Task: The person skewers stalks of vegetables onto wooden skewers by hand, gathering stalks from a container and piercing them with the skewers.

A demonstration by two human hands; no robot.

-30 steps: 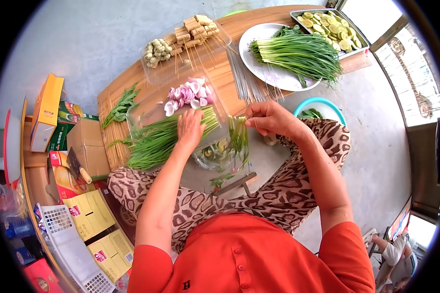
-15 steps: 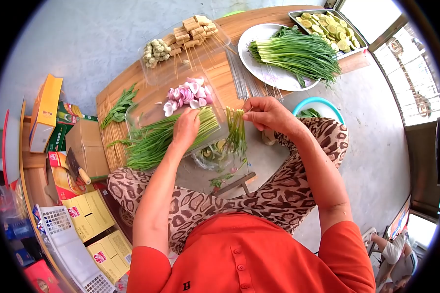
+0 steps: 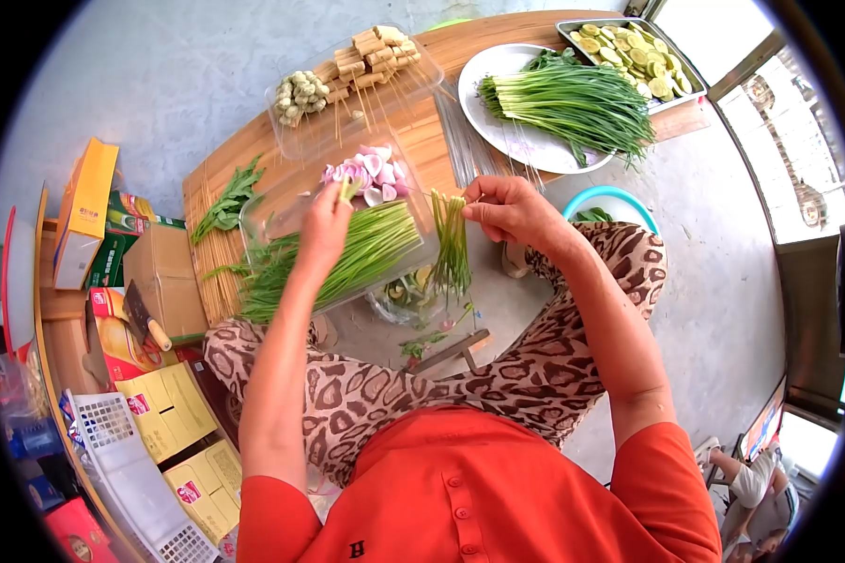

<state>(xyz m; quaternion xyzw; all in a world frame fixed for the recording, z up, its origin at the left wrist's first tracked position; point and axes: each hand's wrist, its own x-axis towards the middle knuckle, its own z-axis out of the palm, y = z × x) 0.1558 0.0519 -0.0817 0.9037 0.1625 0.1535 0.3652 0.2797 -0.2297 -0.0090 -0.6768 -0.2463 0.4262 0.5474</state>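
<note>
My left hand (image 3: 325, 225) is closed around a few chive stalks, their pale ends (image 3: 349, 189) sticking up past the fingers. Below it, more loose chives (image 3: 366, 246) lie in a clear plastic tray (image 3: 425, 253). My right hand (image 3: 509, 214) pinches the end of a thin skewer, from which a row of chives (image 3: 451, 249) hangs down over the gap between my knees. Most of the skewer is hidden or too thin to make out. Peeled pink shallot pieces (image 3: 371, 174) sit at the far end of the tray.
On the wooden table (image 3: 422, 117) are thin metal skewers (image 3: 469, 145), a tray of skewered rolls (image 3: 376, 61), a white plate (image 3: 474, 84) with chives and a metal tray (image 3: 695, 89) of sliced rounds. A blue-rimmed basin (image 3: 643, 211) stands right; a knife (image 3: 145, 314) lies left.
My left hand has moved left and slightly up from the loose chives, with stalks now visible in its fingers. The right hand has shifted slightly, still holding the skewer.
</note>
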